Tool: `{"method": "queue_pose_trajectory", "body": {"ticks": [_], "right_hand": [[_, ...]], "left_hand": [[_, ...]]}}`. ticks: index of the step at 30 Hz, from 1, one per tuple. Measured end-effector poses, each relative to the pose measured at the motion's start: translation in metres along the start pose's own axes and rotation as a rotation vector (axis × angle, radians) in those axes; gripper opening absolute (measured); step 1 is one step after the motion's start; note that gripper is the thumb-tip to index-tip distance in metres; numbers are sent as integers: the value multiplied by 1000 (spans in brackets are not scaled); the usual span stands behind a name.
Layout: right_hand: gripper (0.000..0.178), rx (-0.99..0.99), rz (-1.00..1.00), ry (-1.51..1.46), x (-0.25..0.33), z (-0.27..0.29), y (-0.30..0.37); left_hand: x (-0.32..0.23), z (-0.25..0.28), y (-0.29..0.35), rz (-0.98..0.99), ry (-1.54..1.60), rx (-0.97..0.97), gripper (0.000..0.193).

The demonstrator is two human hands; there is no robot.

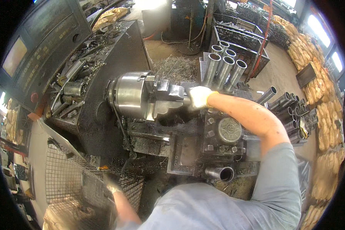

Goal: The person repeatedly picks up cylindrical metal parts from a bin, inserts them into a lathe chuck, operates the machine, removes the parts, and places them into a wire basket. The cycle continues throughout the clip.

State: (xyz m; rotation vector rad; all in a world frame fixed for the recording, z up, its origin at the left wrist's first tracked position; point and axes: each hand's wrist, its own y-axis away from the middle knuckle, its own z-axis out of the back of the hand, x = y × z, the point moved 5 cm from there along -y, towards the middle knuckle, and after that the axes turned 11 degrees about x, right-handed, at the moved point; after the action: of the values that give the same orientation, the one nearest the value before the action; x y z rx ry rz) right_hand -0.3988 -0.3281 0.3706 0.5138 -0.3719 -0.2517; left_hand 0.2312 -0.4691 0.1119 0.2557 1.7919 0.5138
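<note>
Pale workshop floor (278, 67); dark metal lathe (186, 151), silver cylindrical chuck (131, 95).
White-gloved right hand (200, 97) beside chuck, left hand (114, 187) blurred; neither grip determinable.

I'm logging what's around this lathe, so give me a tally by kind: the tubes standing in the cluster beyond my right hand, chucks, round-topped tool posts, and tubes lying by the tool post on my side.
Standing tubes: 6, by their visible open ends
Chuck: 1
Round-topped tool post: 1
Lying tube: 1
Total: 9
</note>
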Motion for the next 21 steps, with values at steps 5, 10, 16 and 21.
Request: {"method": "queue_pose_trajectory", "body": {"ticks": [5,10,16,21], "right_hand": [[63,155,-164,188,-20,4,5],[60,111,-57,-108,-8,7,-14],[76,-404,-173,-29,15,33,84],[38,-992,-200,-516,10,-20,266]], "left_hand": [[-32,2,-13,37,203,277,60],[-41,10,-16,283,297,276,52],[-53,2,-28,-48,-31,338,40],[-140,-28,44,-562,-978,-164,48]]}}
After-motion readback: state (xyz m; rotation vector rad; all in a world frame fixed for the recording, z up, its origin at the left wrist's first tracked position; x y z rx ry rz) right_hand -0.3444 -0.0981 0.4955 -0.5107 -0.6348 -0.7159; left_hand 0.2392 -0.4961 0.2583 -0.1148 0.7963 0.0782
